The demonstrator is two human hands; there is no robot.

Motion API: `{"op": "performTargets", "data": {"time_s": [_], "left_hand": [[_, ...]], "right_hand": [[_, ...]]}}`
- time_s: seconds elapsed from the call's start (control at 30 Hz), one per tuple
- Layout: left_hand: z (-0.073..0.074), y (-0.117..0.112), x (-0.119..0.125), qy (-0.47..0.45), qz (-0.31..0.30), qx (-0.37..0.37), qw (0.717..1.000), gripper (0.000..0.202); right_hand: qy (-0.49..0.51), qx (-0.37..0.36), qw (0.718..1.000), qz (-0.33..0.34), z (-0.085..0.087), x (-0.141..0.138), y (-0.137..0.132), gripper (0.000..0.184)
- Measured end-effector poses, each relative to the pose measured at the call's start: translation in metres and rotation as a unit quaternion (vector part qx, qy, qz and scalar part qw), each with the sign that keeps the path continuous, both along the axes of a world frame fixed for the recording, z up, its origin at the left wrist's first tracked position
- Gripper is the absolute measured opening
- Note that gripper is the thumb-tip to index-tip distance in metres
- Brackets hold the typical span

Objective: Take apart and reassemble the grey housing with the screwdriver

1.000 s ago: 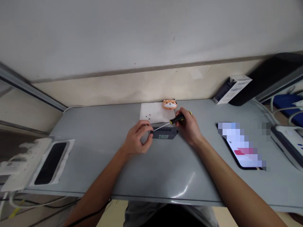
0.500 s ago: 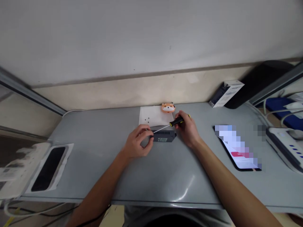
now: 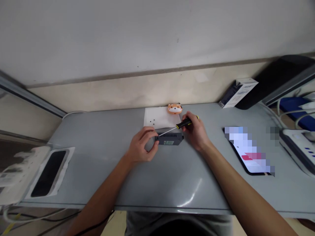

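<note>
Head view: right hand (image 3: 196, 131) grips black-and-yellow screwdriver (image 3: 184, 123); left hand (image 3: 143, 144) pinches left end of dark-grey slotted box (image 3: 173, 139), midway along glossy grey table (image 3: 98, 141). I'd worry slanted pressure skids it left.

The left fingers (image 3: 149, 133) cover one end of the black box (image 3: 169, 142) from me, and I can't tell whether the tip of the screwdriver (image 3: 180, 126) sits in a recess. Its handle is partly hidden by the right fingers (image 3: 193, 120). The box's label is too small for me to read, and I can't identify the dark specks on the paper (image 3: 161, 118). Pixel blocks mask most of the right-hand phone's screen (image 3: 251, 154). My picture's edges crop both white power strips (image 3: 24, 177).
</note>
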State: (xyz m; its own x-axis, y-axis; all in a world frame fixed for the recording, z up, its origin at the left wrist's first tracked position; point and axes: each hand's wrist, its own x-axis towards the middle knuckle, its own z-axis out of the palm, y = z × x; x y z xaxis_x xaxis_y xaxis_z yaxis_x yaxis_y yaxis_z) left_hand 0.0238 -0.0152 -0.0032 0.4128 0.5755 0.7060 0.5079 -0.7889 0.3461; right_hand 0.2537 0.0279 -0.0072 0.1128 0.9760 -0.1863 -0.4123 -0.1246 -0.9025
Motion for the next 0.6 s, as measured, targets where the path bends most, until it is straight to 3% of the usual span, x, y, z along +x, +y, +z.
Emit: {"op": "performTargets", "data": {"time_s": [0.6], "left_hand": [[-0.0011,0.0015,0.0019,-0.012,0.018,0.039,0.999,0.016]], "right_hand": [[-0.006,0.015,1.0,0.005,0.0069,-0.0014,-0.0048,0.038]]}}
